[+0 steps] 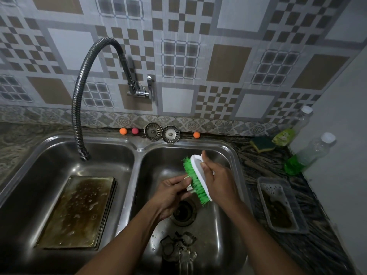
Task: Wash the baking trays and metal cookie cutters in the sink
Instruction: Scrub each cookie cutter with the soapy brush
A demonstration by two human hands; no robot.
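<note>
Right hand [217,175] grips the scrub brush [195,175]. Left hand [170,192] pinches a small pale piece [188,183], likely a cutter, against the bristles. Other cookie cutters [177,245] lie piled in the right basin [222,225], nearer the body than both hands, left hand closer. Baking trays [77,211] sit stacked in the left basin [29,175].

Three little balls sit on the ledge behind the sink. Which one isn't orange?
The pink ball, between the left orange ball and the left strainer. The other orange ball lies right of the right strainer.
</note>
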